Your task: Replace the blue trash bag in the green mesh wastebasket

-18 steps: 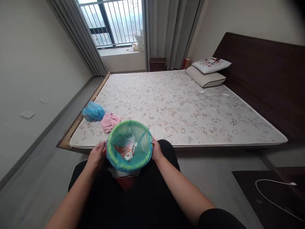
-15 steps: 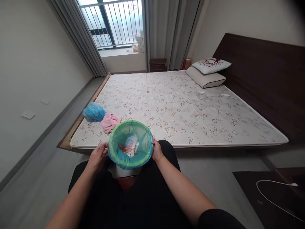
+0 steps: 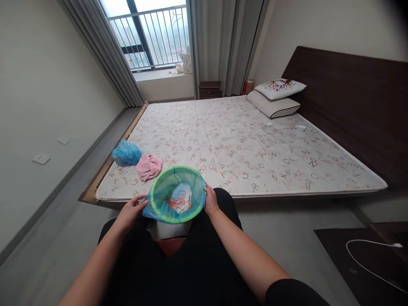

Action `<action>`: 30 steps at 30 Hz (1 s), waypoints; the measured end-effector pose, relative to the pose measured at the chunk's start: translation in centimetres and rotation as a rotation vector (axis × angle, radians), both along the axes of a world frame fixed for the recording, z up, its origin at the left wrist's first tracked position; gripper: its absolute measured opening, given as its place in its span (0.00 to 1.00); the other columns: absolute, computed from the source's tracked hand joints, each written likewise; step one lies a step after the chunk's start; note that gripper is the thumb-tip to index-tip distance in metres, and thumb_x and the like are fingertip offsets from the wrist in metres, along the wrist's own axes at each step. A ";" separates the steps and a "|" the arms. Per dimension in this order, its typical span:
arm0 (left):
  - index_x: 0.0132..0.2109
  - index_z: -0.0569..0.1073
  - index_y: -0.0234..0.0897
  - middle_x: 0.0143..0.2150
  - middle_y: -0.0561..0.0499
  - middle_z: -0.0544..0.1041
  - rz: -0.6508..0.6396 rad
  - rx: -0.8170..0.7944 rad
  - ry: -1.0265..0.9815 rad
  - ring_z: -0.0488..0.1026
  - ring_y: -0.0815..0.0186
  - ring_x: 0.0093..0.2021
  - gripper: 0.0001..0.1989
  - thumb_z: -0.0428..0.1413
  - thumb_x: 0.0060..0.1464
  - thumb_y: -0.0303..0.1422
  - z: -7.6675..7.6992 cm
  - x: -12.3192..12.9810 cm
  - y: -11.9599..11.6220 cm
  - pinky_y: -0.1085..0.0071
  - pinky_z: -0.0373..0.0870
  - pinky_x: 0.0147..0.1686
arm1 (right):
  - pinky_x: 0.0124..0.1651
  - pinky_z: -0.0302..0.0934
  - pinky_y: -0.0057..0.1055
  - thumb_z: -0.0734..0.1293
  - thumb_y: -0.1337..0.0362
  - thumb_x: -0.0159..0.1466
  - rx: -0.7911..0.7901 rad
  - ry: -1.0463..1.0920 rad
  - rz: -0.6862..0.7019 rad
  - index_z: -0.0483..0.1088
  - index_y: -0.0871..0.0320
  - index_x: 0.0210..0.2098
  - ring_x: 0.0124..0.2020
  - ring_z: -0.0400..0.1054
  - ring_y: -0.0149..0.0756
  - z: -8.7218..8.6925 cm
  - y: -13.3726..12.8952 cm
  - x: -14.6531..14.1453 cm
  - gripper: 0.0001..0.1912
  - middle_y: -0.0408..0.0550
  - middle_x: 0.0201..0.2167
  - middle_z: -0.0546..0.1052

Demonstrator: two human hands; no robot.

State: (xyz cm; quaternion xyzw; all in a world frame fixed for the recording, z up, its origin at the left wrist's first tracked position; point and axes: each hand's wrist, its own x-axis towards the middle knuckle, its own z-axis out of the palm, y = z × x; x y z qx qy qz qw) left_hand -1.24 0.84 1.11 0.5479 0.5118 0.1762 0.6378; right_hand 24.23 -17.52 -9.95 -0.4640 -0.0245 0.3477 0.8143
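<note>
In front of my lap is a round trash bin (image 3: 152, 192) with a green rim, lined with a thin blue plastic bag (image 3: 164, 208). Crumpled white, blue and reddish waste (image 3: 181, 199) lies inside it. My left hand (image 3: 133, 209) pinches the bag's edge, pulled outward from the rim on the left. On the right side, my right hand (image 3: 211, 201) is closed on the bag and rim, its fingers partly hidden behind them. Beyond the bin, a pink cloth (image 3: 148, 167) and a bunched blue plastic bag (image 3: 126, 153) lie on the mattress corner.
A large mattress (image 3: 219, 140) with printed letters fills the bed ahead. Two pillows (image 3: 280, 88) are stacked near the dark headboard (image 3: 347, 93), with a white cable (image 3: 283, 127) close by. A dark nightstand (image 3: 210, 90) stands beyond the bed. Another white cable (image 3: 357, 263) runs at lower right.
My left hand has drawn the bag edge outward to the left, away from the rim. The bin has tilted and shifted slightly right. My right hand keeps its hold.
</note>
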 end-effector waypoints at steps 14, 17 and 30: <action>0.31 0.65 0.40 0.22 0.56 0.71 0.319 0.356 0.237 0.68 0.65 0.24 0.15 0.64 0.49 0.40 -4.5 -2.1 1.1 0.72 0.62 0.29 | 0.36 0.55 0.30 0.60 0.55 0.61 -0.205 -0.490 0.155 0.66 0.56 0.27 0.29 0.58 0.34 1.3 -0.5 -1.6 0.12 0.40 0.25 0.68; 0.31 0.64 0.39 0.21 0.57 0.70 0.453 0.119 0.044 0.68 0.68 0.22 0.15 0.64 0.48 0.36 -4.5 -1.6 1.6 0.71 0.68 0.30 | 0.35 0.53 0.30 0.59 0.57 0.62 -0.225 -0.575 0.159 0.63 0.55 0.25 0.28 0.56 0.33 1.4 -0.4 -1.9 0.12 0.40 0.24 0.66; 0.47 0.78 0.43 0.34 0.49 0.80 -0.069 0.733 0.295 0.75 0.54 0.38 0.15 0.65 0.52 0.37 0.8 4.1 -4.4 0.67 0.64 0.41 | 0.35 0.50 0.31 0.55 0.56 0.66 -0.463 -0.661 0.012 0.59 0.54 0.27 0.29 0.58 0.34 1.2 0.2 -1.8 0.13 0.40 0.26 0.66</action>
